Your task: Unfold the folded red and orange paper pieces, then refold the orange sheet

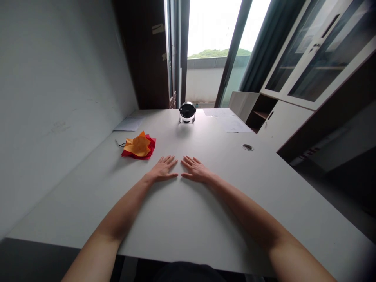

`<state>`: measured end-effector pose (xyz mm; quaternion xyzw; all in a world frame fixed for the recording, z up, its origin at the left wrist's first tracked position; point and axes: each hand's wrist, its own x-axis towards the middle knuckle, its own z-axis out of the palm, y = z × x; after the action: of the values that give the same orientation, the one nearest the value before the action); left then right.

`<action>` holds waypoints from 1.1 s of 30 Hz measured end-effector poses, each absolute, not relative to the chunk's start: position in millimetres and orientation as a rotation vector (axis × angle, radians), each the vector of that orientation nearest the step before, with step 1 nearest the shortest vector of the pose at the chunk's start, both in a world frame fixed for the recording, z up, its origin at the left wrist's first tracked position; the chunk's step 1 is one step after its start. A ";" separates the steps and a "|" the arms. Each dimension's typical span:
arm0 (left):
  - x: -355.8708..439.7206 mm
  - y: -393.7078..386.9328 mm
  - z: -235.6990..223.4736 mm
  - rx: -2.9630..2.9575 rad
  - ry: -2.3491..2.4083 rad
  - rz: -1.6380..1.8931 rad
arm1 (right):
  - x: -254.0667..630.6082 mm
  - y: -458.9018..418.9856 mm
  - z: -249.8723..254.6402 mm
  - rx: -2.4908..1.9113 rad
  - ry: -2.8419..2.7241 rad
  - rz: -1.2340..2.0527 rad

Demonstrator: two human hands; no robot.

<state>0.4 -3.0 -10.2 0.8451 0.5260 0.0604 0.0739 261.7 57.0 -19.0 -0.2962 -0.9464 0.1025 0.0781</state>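
My left hand (163,169) lies flat on the white table (176,219), its fingers spread and nothing in it. Beside it, a small gap away, my right hand (194,169) rests palm down in the same way, also holding nothing. The thumbs and fingertips of the two hands point toward each other without touching. To the left of my left hand lies a crumpled piece of orange paper or cloth (138,145) on top of a red one (152,147). A thin dark cord (120,145) sticks out from their left side.
A round black device on a metal stand (187,111) stands at the table's far edge. White sheets lie at the back left (129,123) and back right (237,125). A cable hole (248,147) is on the right. A wall (64,117) borders the left; cabinets (289,125) stand right.
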 end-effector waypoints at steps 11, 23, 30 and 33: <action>2.0 -6.2 -5.3 2.537 1.593 0.053 | 260.1 55.1 -15.3 -0.873 -2.894 0.328; 2.6 -7.6 -5.7 2.549 1.602 0.059 | 259.6 55.6 -17.3 -0.880 -2.899 0.298; 2.4 -6.3 -7.2 2.551 1.600 0.074 | 259.5 55.6 -18.6 -0.885 -2.877 0.275; 2.3 -4.9 -8.1 2.538 1.612 0.084 | 260.0 56.7 -19.6 -0.884 -2.873 0.276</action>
<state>2.3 -4.9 -8.1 0.8419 0.5348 0.0280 0.0668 260.0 56.7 -19.6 -0.2923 -0.9500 0.0912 0.0616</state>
